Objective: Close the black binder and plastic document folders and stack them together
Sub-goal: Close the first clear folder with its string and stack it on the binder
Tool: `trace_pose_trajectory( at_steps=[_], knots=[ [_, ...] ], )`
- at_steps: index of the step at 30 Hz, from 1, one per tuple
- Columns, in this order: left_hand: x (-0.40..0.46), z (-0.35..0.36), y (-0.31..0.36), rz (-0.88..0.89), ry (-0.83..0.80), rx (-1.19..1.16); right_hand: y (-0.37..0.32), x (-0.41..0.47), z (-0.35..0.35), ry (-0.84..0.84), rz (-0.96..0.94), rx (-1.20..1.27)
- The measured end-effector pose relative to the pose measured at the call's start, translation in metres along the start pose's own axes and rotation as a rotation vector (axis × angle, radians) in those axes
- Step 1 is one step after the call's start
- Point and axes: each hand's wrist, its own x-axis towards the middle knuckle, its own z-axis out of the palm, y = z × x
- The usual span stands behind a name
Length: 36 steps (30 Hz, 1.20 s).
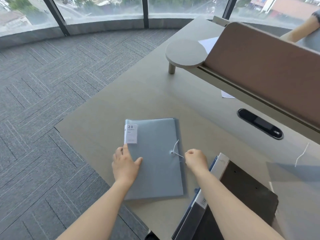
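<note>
Grey carpet [43, 101] fills the left side, up to the edge of the beige desk [138, 94]. The left hand [125, 164] lies flat with straight fingers on the left part of the blue-grey plastic folder [155, 163], just below its white "20 pockets" label [130, 133]. The folder lies closed on the desk near the front edge. At its right edge a white string [177, 149] runs from the round button [172, 152] to the right hand [195, 158], whose fingers are curled and pinch the string's end. Right of that forearm the black binder [249, 193] lies closed on the desk, with a white-spined folder [220, 163] just beside it, touching its left edge. Further right another translucent folder [297, 174] with a loose string lies flat. Behind, a desk divider [259, 70], a round shelf [186, 53] and a black cable port [259, 124]
</note>
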Motion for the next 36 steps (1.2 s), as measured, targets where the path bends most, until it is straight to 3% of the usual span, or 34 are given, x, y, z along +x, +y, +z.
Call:
trace_pose_trajectory(
  at_steps=[7, 12, 16, 24, 31, 36],
  knots=[
    [0.010, -0.009, -0.001, -0.344, -0.048, -0.340, 0.003, -0.004, 0.002, -0.118, 0.278, 0.486],
    [0.021, -0.020, -0.018, -0.406, -0.173, -0.552, 0.005, -0.013, 0.007, -0.157, 0.226, 0.480],
    [0.018, -0.034, -0.014, -0.367, -0.126, -0.663, 0.006, -0.023, 0.008, -0.239, 0.141, 0.530],
    [0.006, -0.058, 0.041, -0.147, -0.097, -0.811, 0.012, -0.043, -0.034, 0.039, -0.037, 0.604],
    [-0.038, -0.047, 0.117, 0.023, -0.284, -0.865, 0.066, -0.069, -0.106, 0.312, -0.073, 0.774],
    [-0.091, -0.016, 0.145, 0.104, -0.418, -0.836, 0.143, -0.093, -0.122, 0.512, 0.020, 0.782]
  ],
)
